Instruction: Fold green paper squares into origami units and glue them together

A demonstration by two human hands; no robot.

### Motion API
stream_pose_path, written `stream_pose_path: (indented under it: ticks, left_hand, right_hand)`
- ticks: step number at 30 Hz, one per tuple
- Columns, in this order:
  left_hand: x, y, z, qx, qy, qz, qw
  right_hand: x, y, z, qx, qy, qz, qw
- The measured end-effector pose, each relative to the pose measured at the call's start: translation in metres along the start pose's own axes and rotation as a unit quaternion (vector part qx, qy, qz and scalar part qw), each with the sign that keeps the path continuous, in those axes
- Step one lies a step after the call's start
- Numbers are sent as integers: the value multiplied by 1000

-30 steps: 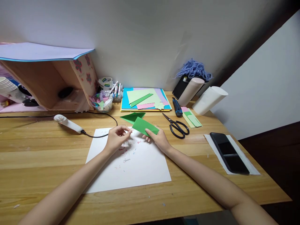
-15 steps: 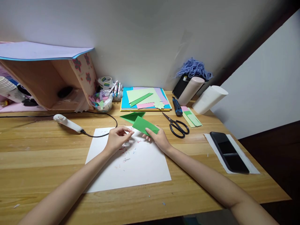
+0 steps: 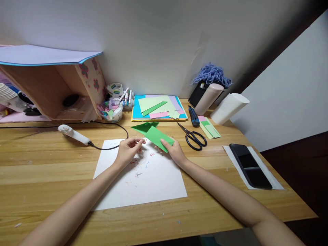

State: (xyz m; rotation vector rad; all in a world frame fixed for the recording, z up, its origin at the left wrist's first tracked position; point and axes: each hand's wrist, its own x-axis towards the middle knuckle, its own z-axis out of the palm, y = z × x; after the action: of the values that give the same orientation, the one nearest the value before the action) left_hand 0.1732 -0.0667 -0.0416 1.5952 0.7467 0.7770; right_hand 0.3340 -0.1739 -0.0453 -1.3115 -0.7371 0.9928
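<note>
Right hand (image 3: 176,152) pinches 1 green paper rectangle (image 3: 158,137) by its near right end, likely leaving the left end free; left hand (image 3: 128,150) half-curled just beside, can't tell if gripping.

Grey wall (image 3: 153,44) behind pale wooden table (image 3: 51,164).

1 held grn pc (image 3: 156,136); surface (image 3: 46,160): 1 pr scissors (image 3: 195,141), 1 cutter (image 3: 194,117), 1 corded tool (image 3: 73,134), 2 cylinders (image 3: 229,109), 1 phone (image 3: 250,166) nr R edge.
</note>
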Motion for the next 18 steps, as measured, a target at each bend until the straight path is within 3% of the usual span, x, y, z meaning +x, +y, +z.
stream_pose_path:
  ticks: [14,18]
  left_hand:
    - [0,2,-1,5,-3,-14,1000]
    - [-1,4,0,11,12,25,1000]
  right_hand:
    - [6,7,-8,-117,80,-102,985]
    - [7,8,-8,-177,138,-139,965]
